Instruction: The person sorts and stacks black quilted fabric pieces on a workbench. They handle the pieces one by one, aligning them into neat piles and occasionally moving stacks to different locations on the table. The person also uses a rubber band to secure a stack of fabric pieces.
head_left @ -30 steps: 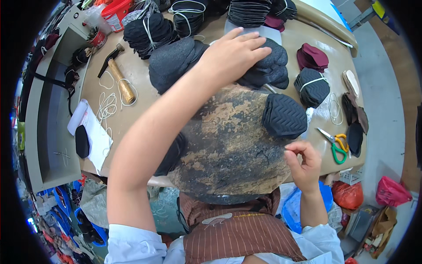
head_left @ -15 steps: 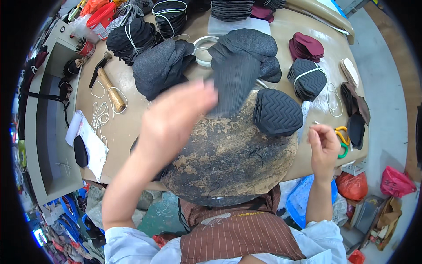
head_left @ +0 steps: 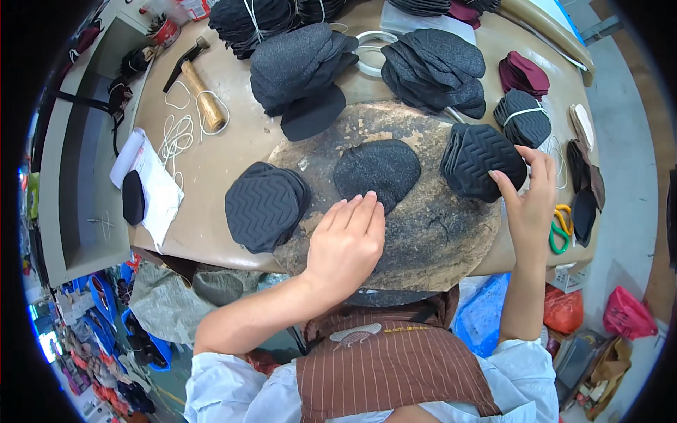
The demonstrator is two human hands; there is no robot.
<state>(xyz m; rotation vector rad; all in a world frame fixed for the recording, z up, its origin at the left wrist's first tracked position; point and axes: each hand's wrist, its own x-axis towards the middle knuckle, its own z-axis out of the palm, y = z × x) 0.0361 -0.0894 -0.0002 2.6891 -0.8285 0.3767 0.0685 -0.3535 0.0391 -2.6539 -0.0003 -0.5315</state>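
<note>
A fuzzy dark grey rounded piece (head_left: 377, 169) lies flat in the middle of the worn, mottled round board (head_left: 416, 247). My left hand (head_left: 349, 243) rests on its lower edge, fingers stretched out side by side. At the board's right, my right hand (head_left: 530, 194) has thumb and fingers on the right edge of a stack of black zigzag-ribbed sole pieces (head_left: 476, 158), pinching there. How many pieces it grips is hidden. Another stack of zigzag-ribbed pieces (head_left: 264, 208) overlaps the board's left side.
Two piles of dark grey pieces (head_left: 300, 67) (head_left: 434, 70) lie behind the board, with a white tape roll (head_left: 370, 53) between them. A hammer (head_left: 201, 95) and white string (head_left: 176, 137) are at left. Scissors (head_left: 562, 229) and a tied black stack (head_left: 522, 118) sit at right.
My left hand has come down from above the board's far left onto the grey piece. My right hand has moved from beside the scissors to the ribbed stack. The whole view has shifted.
</note>
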